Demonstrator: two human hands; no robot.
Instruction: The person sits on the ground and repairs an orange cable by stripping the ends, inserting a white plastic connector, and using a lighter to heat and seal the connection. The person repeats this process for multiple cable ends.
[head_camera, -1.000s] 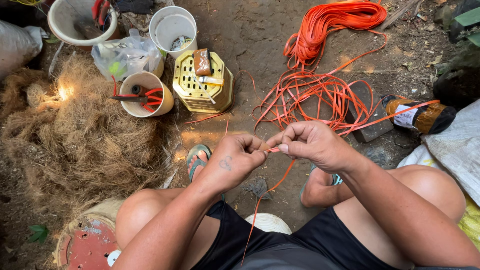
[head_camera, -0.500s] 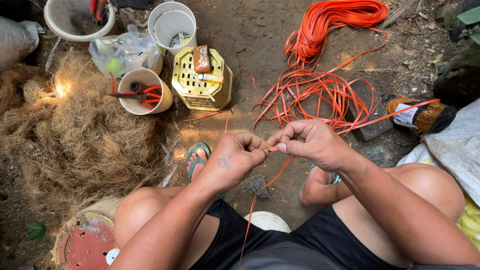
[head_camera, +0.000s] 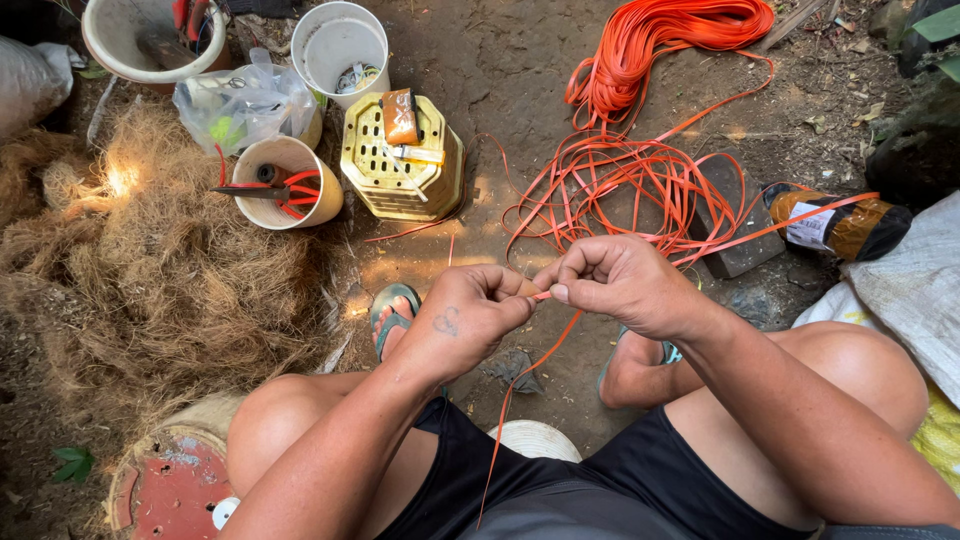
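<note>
Where fibre (head_camera: 150, 270) lies: bare dirt ground (head_camera: 520, 60) w/ buckets (head_camera: 340, 45).

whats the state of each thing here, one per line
left hand: closed, pinching the orange strap
right hand: closed, pinching the same strap
orange strap: loose tangle on the ground, one end in the hands
yellow basket: upside down, small items on top
white bucket: upright, open
bottle: lying on its side

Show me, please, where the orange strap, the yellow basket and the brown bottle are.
orange strap (head_camera: 541, 296): head view, the short stretch between the hands.
yellow basket (head_camera: 375, 170): head view, its slotted top, left side.
brown bottle (head_camera: 860, 228): head view, its brown body.
</note>
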